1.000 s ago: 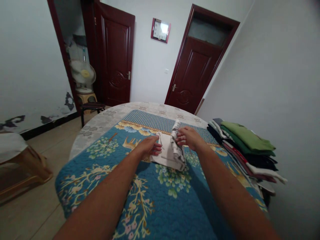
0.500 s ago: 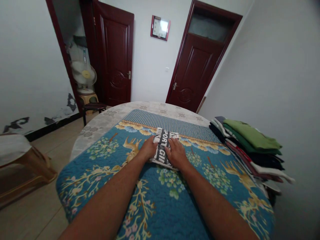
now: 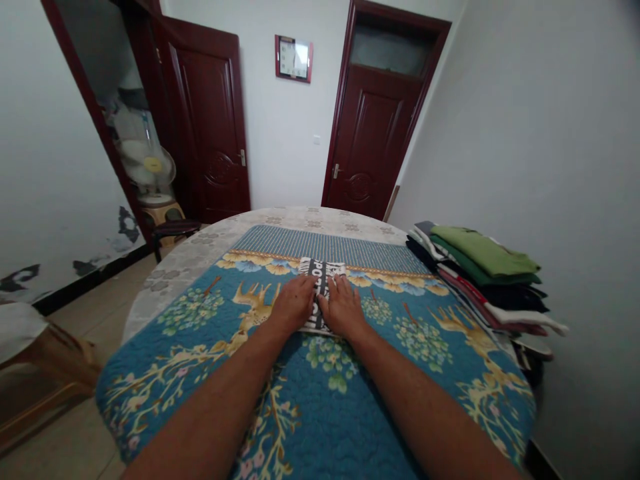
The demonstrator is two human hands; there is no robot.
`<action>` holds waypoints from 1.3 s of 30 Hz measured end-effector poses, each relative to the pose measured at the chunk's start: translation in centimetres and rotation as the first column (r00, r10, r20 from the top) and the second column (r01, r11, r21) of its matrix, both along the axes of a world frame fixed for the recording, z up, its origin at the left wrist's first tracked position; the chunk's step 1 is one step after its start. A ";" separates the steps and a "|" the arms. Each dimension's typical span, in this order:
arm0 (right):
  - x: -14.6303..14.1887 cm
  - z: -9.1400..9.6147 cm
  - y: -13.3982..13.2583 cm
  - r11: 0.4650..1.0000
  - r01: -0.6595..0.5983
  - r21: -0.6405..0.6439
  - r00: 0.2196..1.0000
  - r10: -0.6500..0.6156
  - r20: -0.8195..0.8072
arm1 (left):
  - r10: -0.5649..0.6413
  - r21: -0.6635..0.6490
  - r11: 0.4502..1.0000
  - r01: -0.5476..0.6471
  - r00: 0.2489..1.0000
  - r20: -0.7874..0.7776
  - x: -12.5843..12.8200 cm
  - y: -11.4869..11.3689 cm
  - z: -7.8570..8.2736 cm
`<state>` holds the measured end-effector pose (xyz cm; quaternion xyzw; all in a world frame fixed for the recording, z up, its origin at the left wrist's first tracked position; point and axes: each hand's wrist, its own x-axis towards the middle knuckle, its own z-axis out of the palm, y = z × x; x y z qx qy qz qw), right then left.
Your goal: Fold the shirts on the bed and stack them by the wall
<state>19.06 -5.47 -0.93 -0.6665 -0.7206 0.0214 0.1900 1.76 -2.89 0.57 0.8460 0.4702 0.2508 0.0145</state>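
A folded garment [image 3: 320, 267] with black, white and grey lettering lies as a small rectangle in the middle of a blue patterned quilted cover [image 3: 350, 413]. My left hand [image 3: 296, 300] rests flat over its left side, fingers stretched away from me. On its right side lies my right hand [image 3: 343, 307], palm down with the fingers somewhat spread. Both palms hide much of the print. Neither hand grips the cloth.
A stack of folded clothes [image 3: 485, 267], green on top, stands at the table's right edge by the wall. The round table [image 3: 175, 267] has a pale patterned cloth. Stools [image 3: 45, 347] stand at the left, and a fan [image 3: 145, 163] shows in the doorway.
My left hand has moved from holding the garment's left edge to lying flat on top of it. The garment looks flatter. The camera view has turned slightly right.
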 end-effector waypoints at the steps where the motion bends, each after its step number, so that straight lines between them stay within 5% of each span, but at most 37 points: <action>1: 0.0 0.0 0.1 1.000 -0.003 -0.005 1.000 0.003 -0.003 | -0.001 -0.009 1.000 0.001 1.000 -0.026 0.3 -0.1 -0.5; 7: 0.2 0.5 1.8 0.998 0.045 -0.048 0.998 -0.047 -0.039 | 0.069 -0.089 0.993 -0.079 0.991 -0.111 1.1 -0.4 -2.4; 21: 0.5 2.2 10.1 0.968 0.183 -0.172 0.981 -0.192 -0.036 | 0.086 -0.141 0.984 -0.108 0.985 -0.151 1.3 -0.4 -1.7; 29: -0.1 1.6 7.3 0.978 0.179 0.109 0.984 -0.176 -0.038 | 0.084 -0.149 0.983 -0.106 0.985 -0.150 1.1 -0.3 -2.0; 39: 0.2 0.1 1.4 0.998 0.061 -0.002 0.998 -0.061 0.006 | 0.099 -0.132 0.983 -0.124 0.978 -0.185 1.0 -0.5 -1.7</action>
